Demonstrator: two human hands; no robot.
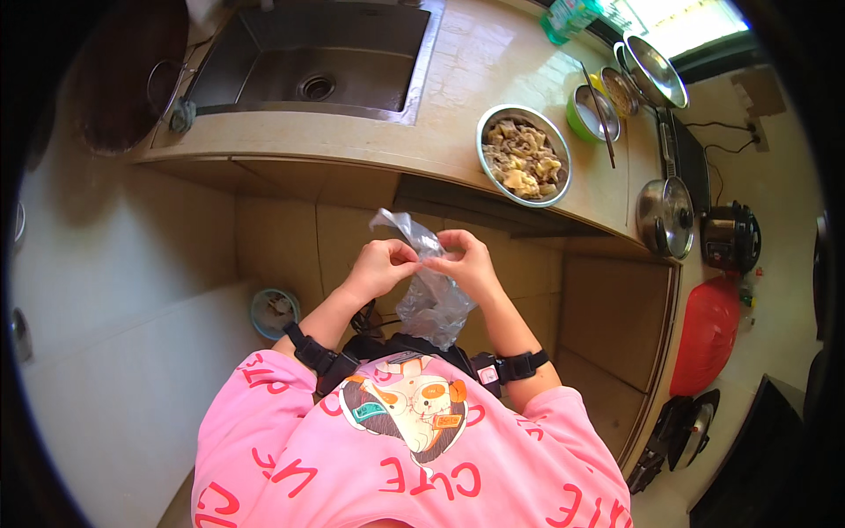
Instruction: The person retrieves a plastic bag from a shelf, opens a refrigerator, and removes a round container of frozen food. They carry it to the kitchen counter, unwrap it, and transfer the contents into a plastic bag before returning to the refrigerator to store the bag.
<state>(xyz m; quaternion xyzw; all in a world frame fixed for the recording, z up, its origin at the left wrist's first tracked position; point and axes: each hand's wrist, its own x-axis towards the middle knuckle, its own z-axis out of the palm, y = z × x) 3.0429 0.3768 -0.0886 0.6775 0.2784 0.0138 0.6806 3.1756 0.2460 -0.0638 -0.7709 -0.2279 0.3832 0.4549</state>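
Observation:
A thin, clear plastic bag point(436, 307) hangs crumpled in front of my body. My left hand point(383, 267) pinches it between thumb and fingertips. From the other side my right hand point(467, 263) also grips the bag, thumb against fingers, close to the left fingertips. One loose end of the film sticks up beyond both hands. Past them, at the counter's front edge, stands a metal bowl point(485, 148) filled with pale, chunky food pieces point(525, 158).
A steel sink point(356, 72) is set into the counter point(462, 66) at left. Chopsticks point(597, 112) lie across a green bowl point(581, 125). A lidded pan point(665, 218), an electric cooker point(729, 237) and a red bag point(706, 336) line the right. A bin point(254, 313) stands low at left.

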